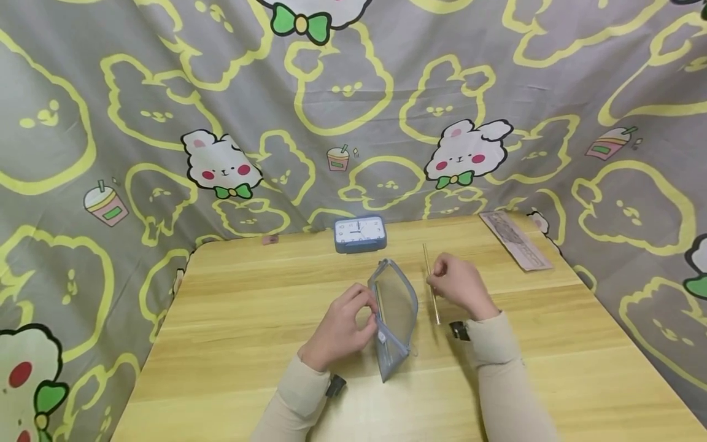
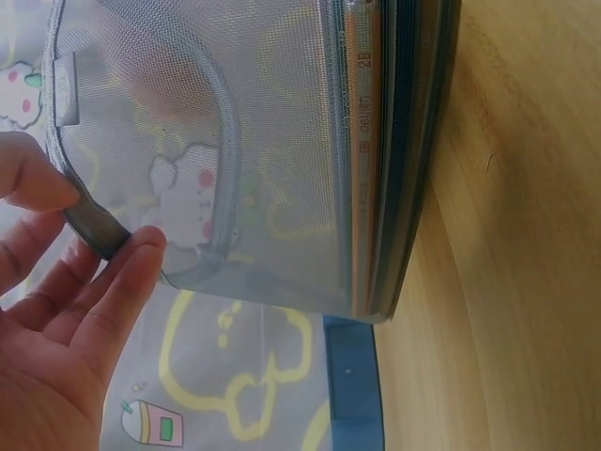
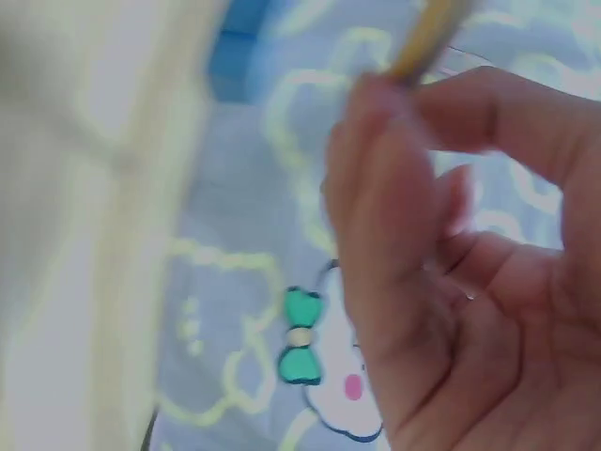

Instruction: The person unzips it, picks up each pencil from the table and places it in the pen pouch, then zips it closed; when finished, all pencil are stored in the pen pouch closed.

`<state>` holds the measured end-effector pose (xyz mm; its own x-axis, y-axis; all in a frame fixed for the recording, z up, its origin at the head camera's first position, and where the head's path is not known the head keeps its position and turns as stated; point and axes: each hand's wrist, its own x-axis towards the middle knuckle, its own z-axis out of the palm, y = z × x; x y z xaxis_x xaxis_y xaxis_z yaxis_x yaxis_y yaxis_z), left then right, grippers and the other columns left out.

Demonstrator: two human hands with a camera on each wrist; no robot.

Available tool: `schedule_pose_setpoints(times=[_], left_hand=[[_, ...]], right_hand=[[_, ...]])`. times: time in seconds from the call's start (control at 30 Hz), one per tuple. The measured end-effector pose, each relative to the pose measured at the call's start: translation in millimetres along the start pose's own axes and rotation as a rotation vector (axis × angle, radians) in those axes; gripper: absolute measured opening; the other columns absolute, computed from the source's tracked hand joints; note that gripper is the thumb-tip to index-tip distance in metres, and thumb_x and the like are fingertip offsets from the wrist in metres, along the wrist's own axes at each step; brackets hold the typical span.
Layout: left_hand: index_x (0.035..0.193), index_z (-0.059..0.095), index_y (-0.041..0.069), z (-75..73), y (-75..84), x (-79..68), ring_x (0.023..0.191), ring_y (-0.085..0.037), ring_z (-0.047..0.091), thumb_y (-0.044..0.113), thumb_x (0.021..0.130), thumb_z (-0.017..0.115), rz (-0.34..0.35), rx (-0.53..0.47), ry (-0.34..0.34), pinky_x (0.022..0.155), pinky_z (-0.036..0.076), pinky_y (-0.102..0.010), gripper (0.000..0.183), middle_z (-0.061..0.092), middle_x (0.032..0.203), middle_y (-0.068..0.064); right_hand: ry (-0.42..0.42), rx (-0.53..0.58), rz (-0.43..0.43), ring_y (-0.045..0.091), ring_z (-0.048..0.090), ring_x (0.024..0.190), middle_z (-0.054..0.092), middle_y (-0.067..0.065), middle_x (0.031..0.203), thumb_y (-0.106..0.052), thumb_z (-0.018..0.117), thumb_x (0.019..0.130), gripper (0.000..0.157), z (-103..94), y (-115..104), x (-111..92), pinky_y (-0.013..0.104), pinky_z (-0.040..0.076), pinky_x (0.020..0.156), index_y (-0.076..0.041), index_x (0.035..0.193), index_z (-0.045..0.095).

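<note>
My left hand [image 1: 345, 325] pinches the rim of a grey mesh zip pouch [image 1: 389, 359], which stands on the table with its mouth spread wide. In the left wrist view, thumb and fingers hold the dark edge band of the pouch [image 2: 282, 272]. Through the mesh shows a wooden pencil [image 2: 363, 207] marked 2B, lying along the bottom. To the right of the pouch, my right hand [image 1: 459, 283] pinches a slim gold-coloured pencil [image 1: 434, 304] between thumb and fingertips, apart from the pouch. The right wrist view shows that pencil [image 3: 432, 38] blurred.
A blue clock [image 1: 360, 234] stands behind the pouch near the curtain. At the back right lies a flat pinkish packet [image 1: 513, 240]. A small pinkish block [image 1: 269, 240] sits at the back left edge. Patterned curtain [image 1: 342, 67] surrounds the wooden table [image 1: 237, 319].
</note>
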<state>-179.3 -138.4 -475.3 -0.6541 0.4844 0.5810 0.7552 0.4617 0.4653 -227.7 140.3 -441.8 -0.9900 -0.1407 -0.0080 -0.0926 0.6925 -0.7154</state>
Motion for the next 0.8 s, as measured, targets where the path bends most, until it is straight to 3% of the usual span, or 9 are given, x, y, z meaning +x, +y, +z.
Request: schedule_pose_setpoints(times=[0.13, 0.23, 0.47, 0.8], left_hand=[[0.093, 0.063, 0.011, -1.1, 0.7, 2.0, 0.097, -0.015, 0.065, -0.004, 0.081, 0.071, -0.003, 0.0, 0.013, 0.085, 0.061, -0.029, 0.021, 0.063, 0.105, -0.001], [0.094, 0.063, 0.012, -1.3, 1.3, 2.0, 0.098, -0.014, 0.064, -0.003, 0.081, 0.071, -0.01, 0.002, 0.012, 0.086, 0.06, -0.026, 0.021, 0.063, 0.105, 0.0], [0.094, 0.063, 0.011, 0.8, 0.6, 0.3, 0.098, -0.014, 0.064, -0.002, 0.08, 0.071, 0.014, -0.007, 0.022, 0.088, 0.058, -0.022, 0.021, 0.063, 0.105, 0.0], [0.093, 0.062, 0.01, 2.1, 3.2, 2.1, 0.097, -0.013, 0.064, -0.002, 0.08, 0.07, 0.045, -0.034, 0.008, 0.088, 0.058, -0.021, 0.02, 0.063, 0.104, 0.0]], right_hand=[[-0.115, 0.321, -0.049, 0.02, 0.071, 0.069, 0.07, 0.013, 0.09, -0.008, 0.066, 0.097, 0.016, -13.1, -17, -11, 0.034, 0.064, 0.064, -0.003, 0.091, 0.052], [-0.225, 0.382, -0.079, 0.02, 0.069, 0.067, 0.069, 0.014, 0.089, -0.007, 0.068, 0.096, 0.018, -9.0, -28, -15, 0.038, 0.064, 0.064, -0.003, 0.09, 0.052], [-0.318, 0.331, -0.065, 0.019, 0.068, 0.065, 0.066, 0.009, 0.086, -0.005, 0.068, 0.095, 0.017, 12.7, -41, -16, 0.041, 0.064, 0.064, -0.005, 0.087, 0.053], [-0.218, 0.191, -0.063, 0.017, 0.067, 0.061, 0.064, 0.007, 0.074, 0.001, 0.066, 0.091, 0.016, 35.1, -47, -12, 0.031, 0.061, 0.057, -0.007, 0.083, 0.053]])
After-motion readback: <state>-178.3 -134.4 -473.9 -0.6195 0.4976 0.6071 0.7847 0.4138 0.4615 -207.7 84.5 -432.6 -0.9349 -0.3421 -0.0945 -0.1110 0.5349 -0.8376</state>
